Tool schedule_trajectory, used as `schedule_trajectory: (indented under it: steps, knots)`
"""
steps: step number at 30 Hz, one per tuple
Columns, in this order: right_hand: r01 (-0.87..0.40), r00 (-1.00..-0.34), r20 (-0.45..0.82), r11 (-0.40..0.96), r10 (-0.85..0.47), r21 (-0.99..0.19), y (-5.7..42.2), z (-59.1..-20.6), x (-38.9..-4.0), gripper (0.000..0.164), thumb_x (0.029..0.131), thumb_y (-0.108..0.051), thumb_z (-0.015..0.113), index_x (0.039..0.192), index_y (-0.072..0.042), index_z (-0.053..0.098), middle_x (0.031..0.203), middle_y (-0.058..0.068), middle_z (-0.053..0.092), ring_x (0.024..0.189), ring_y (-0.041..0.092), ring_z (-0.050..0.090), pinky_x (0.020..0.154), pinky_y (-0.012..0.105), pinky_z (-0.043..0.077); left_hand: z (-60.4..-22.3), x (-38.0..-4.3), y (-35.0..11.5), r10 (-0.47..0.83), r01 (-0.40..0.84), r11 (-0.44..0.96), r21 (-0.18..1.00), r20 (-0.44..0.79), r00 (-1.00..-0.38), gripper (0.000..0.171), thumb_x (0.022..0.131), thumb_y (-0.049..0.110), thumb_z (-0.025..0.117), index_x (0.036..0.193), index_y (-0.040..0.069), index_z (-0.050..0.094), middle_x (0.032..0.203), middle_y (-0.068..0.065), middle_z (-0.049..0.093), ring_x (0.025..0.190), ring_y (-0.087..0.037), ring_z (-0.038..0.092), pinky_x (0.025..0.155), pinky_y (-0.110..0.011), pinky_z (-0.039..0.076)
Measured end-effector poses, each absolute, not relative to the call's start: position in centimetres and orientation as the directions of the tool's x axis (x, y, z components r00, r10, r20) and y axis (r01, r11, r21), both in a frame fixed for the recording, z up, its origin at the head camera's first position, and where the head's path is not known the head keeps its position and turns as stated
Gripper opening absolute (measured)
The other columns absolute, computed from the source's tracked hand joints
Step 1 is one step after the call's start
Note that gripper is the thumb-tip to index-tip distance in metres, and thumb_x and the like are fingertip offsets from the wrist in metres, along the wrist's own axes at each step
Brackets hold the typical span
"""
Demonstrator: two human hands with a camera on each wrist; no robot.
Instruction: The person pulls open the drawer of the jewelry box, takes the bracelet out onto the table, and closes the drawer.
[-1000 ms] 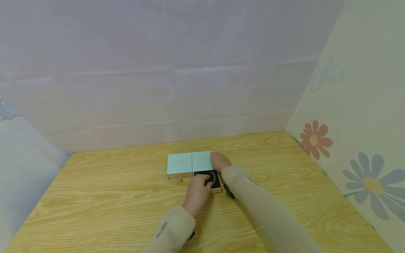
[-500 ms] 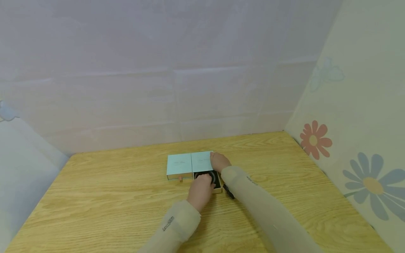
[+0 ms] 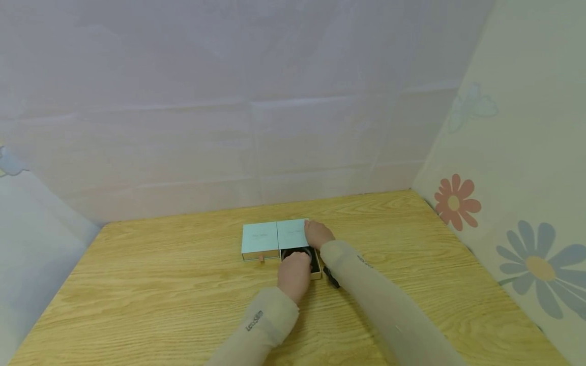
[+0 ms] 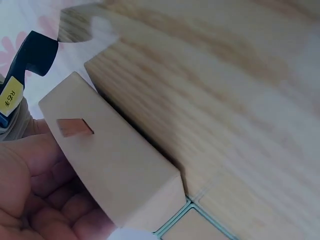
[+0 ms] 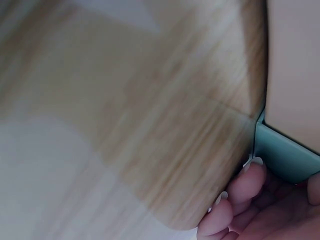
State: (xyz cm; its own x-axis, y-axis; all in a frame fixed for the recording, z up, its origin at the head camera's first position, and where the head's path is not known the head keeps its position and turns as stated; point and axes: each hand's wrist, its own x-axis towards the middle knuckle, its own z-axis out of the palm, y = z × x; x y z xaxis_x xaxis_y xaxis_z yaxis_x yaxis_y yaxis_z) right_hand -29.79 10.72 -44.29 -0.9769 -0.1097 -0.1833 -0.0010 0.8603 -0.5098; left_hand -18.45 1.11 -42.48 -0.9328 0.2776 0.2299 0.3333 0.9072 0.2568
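Two pale-blue drawer boxes lie side by side on the wooden table. The left box [image 3: 260, 238] has its drawer pushed in, with a small ribbon tab in front. From the right box [image 3: 292, 234] a black-lined drawer [image 3: 316, 276] is pulled out, and part of a greyish ring-shaped thing [image 3: 309, 251] shows inside. My left hand [image 3: 294, 277] reaches over the drawer front into it, fingertips hidden; the left wrist view shows curled fingers behind the drawer wall [image 4: 120, 165]. My right hand [image 3: 318, 234] grips the right box's blue sleeve [image 5: 287, 152] at its right side.
The wooden table [image 3: 160, 284] reaches back to a pale cloth wall [image 3: 256, 142]. A flower-printed panel [image 3: 517, 203] stands along the right edge. A black strap piece [image 3: 331, 277] sits under my right cuff.
My left hand has shifted slightly right and deeper over the open drawer, covering more of the ring-shaped thing. My right hand and both boxes have stayed in place.
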Motion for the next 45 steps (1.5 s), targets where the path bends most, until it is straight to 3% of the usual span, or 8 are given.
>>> schedule_trajectory:
  steps: [9, 16, 19, 22, 27, 35, 39, 45]
  knots:
    - [0.010, -0.974, -0.198, 0.848, -0.112, -0.530, 10.7, -43.8, -29.4, 0.054, 0.109, -0.028, 0.022, 0.066, -0.008, 0.046, 0.069, 0.012, 0.048, 0.072, 0.025, 0.054, 0.085, 0.042, 0.045, -43.2, -18.5, 1.6, 0.290, 0.329, 0.937, 0.117, 0.266, -0.919, 0.013, 0.083, 0.000, 0.074, 0.073, 0.006, 0.072, 0.071, -0.007, 0.066, 0.062, -0.017, 0.064, 0.051, -0.028, 0.053]
    - [0.004, -0.976, -0.187, 0.844, -0.114, -0.536, 10.6, -43.4, -28.9, 0.054, 0.109, -0.028, 0.022, 0.067, -0.008, 0.048, 0.098, 0.022, 0.063, 0.088, 0.031, 0.060, 0.087, 0.042, 0.046, -43.5, -18.5, 1.4, 0.301, 0.344, 0.932, 0.116, 0.285, -0.910, 0.012, 0.083, 0.000, 0.074, 0.073, 0.007, 0.073, 0.071, -0.007, 0.065, 0.061, -0.018, 0.064, 0.050, -0.027, 0.053]
    - [0.004, -0.977, -0.184, 0.846, -0.112, -0.533, 10.6, -43.6, -29.0, 0.054, 0.109, -0.028, 0.022, 0.065, -0.009, 0.046, 0.083, 0.016, 0.060, 0.079, 0.027, 0.058, 0.085, 0.041, 0.047, -43.3, -18.3, 1.4, 0.307, 0.352, 0.929, 0.115, 0.296, -0.905, 0.010, 0.082, 0.000, 0.075, 0.074, 0.005, 0.073, 0.071, -0.008, 0.065, 0.059, -0.018, 0.063, 0.049, -0.027, 0.052]
    - [0.006, -0.976, -0.188, 0.847, -0.111, -0.531, 10.7, -43.9, -29.2, 0.055, 0.109, -0.028, 0.022, 0.062, -0.010, 0.043, 0.065, 0.009, 0.044, 0.065, 0.023, 0.050, 0.080, 0.041, 0.046, -42.9, -18.1, 1.4, 0.306, 0.353, 0.929, 0.110, 0.306, -0.902, 0.007, 0.083, 0.000, 0.074, 0.076, 0.002, 0.072, 0.071, -0.010, 0.062, 0.059, -0.019, 0.062, 0.050, -0.028, 0.053]
    - [0.013, -0.977, -0.185, 0.845, -0.102, -0.535, 10.7, -44.2, -29.5, 0.056, 0.109, -0.028, 0.022, 0.062, -0.010, 0.045, 0.063, 0.008, 0.043, 0.063, 0.023, 0.049, 0.075, 0.039, 0.046, -42.5, -18.0, 1.4, 0.307, 0.351, 0.932, 0.092, 0.317, -0.897, 0.005, 0.083, 0.001, 0.074, 0.080, -0.001, 0.070, 0.072, -0.011, 0.060, 0.063, -0.022, 0.062, 0.055, -0.030, 0.054]
    - [0.017, -0.979, -0.181, 0.843, -0.096, -0.538, 10.7, -44.3, -29.6, 0.054, 0.109, -0.029, 0.022, 0.063, -0.010, 0.044, 0.062, 0.007, 0.041, 0.060, 0.020, 0.044, 0.070, 0.037, 0.044, -42.8, -18.2, 0.5, 0.334, 0.416, 0.893, 0.170, 0.370, -0.867, 0.008, 0.080, -0.004, 0.074, 0.084, -0.003, 0.068, 0.077, -0.012, 0.060, 0.068, -0.023, 0.061, 0.063, -0.030, 0.054]
    - [0.014, -0.980, -0.176, 0.846, -0.095, -0.533, 10.7, -44.3, -29.6, 0.055, 0.109, -0.028, 0.022, 0.063, -0.010, 0.045, 0.062, 0.007, 0.042, 0.061, 0.021, 0.047, 0.069, 0.036, 0.044, -42.8, -18.1, 0.0, 0.358, 0.463, 0.865, 0.193, 0.408, -0.840, 0.009, 0.080, -0.007, 0.074, 0.086, -0.004, 0.067, 0.078, -0.012, 0.059, 0.071, -0.023, 0.062, 0.064, -0.028, 0.054]
    - [0.017, -0.980, -0.179, 0.849, -0.091, -0.527, 10.5, -44.3, -29.5, 0.056, 0.109, -0.028, 0.022, 0.062, -0.009, 0.045, 0.060, 0.006, 0.039, 0.057, 0.020, 0.042, 0.065, 0.034, 0.042, -42.5, -17.8, -0.7, 0.348, 0.462, 0.854, 0.240, 0.398, -0.849, 0.010, 0.080, -0.010, 0.072, 0.088, -0.004, 0.069, 0.080, -0.011, 0.060, 0.075, -0.021, 0.063, 0.063, -0.024, 0.054]
